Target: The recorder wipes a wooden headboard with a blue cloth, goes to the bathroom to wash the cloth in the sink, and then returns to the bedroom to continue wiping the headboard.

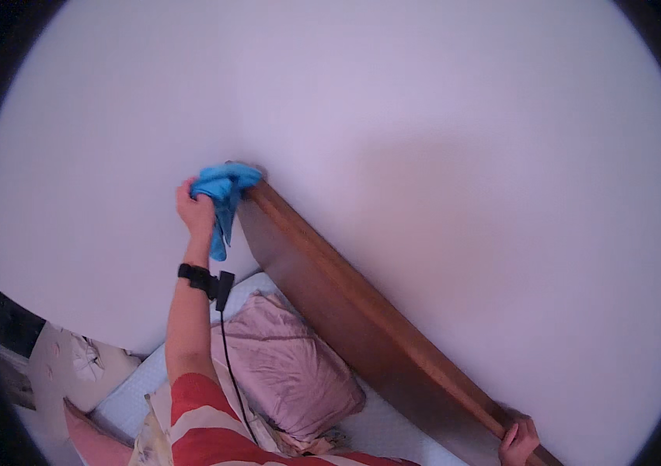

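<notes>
Your left hand [194,208] is clenched on a blue cloth [222,194], pressing it against the far end of the wooden headboard [346,311]. Your right hand [518,441] curls over the headboard's near top edge. Left of the headboard, a pink pillow [287,369] lies on the bed.

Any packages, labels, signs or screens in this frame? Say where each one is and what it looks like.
None in view. The frame shows only a plain pale wall, a brown wooden headboard, a pink pillow, the left hand gripping a blue cloth at the headboard's end, the right hand on its top edge, and a black wrist device with a cable, showing no visible display.
</notes>
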`<state>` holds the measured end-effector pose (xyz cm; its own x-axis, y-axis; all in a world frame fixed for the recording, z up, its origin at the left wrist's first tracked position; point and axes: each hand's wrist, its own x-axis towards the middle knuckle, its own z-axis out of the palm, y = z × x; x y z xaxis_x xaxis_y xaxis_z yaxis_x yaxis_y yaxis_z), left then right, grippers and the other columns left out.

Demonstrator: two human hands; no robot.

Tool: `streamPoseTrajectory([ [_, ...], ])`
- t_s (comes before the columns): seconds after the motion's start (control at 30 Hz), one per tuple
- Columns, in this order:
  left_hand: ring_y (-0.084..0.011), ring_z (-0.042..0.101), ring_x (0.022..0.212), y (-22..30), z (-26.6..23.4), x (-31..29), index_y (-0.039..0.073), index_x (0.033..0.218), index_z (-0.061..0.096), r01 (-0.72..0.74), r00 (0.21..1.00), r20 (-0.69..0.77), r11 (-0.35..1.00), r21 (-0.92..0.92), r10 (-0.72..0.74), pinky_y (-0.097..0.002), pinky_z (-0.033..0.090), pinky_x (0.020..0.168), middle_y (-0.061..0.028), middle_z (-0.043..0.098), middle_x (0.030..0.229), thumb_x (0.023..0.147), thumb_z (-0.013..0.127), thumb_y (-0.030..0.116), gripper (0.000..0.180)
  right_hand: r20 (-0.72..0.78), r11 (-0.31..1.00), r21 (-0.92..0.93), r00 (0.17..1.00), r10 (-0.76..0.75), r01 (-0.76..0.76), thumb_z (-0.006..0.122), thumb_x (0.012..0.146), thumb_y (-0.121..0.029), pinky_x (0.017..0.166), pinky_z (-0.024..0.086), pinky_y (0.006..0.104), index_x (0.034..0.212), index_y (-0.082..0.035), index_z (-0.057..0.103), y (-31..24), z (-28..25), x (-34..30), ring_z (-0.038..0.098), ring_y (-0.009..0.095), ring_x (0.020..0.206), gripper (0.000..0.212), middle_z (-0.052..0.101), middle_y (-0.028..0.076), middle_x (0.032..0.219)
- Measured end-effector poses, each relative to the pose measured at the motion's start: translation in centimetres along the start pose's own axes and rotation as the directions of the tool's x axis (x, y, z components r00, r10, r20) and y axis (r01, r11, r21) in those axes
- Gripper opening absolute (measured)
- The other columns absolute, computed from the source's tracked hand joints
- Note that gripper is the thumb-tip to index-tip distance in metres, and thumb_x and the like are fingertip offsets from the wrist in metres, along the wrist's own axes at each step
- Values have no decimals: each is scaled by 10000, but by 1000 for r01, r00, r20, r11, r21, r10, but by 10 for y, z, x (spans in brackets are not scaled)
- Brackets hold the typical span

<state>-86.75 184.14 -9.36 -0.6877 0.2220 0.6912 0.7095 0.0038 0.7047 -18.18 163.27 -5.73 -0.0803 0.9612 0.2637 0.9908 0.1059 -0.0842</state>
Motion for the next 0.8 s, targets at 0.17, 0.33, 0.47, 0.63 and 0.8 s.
streamPoseTrajectory([
  [0.17,-340,498,923,-9,54,10,35,1003,525,-279,909,319,960,-13,269,-371,396,831,-167,518,972,698,467,14,311,10,1000,1,1000,2,-2,452,806,-177,547,472,373,828,-35,598,-3,-3,12,569,322,631,204,595,150,760],
  [0.33,-362,490,948,3,79,40,71,947,582,-316,731,679,914,254,64,-417,382,857,-167,553,996,707,438,143,289,-19,1000,24,1000,-7,7,448,807,-165,542,465,374,814,-39,597,4,-6,-4,562,326,634,195,593,139,777],
  [0.47,-287,524,956,49,80,14,94,879,632,-740,433,895,526,420,-105,-454,399,818,-133,586,978,665,435,199,309,14,988,142,998,65,-66,407,755,-100,520,388,398,746,9,535,18,9,-50,487,345,589,169,489,165,663],
  [0.63,-302,576,858,126,59,-12,83,814,648,-816,291,925,441,373,-243,-438,438,729,-123,611,923,671,452,235,286,-59,994,111,998,22,-16,403,746,-105,492,373,388,712,20,513,16,-16,-50,482,338,570,169,470,168,646],
  [0.8,-321,593,636,174,35,-81,52,576,614,-834,-85,996,545,-87,29,-402,480,554,-153,601,654,618,487,241,231,-92,992,127,996,21,-9,408,737,-94,465,363,384,713,9,518,17,-26,-38,475,333,542,153,476,163,662],
])
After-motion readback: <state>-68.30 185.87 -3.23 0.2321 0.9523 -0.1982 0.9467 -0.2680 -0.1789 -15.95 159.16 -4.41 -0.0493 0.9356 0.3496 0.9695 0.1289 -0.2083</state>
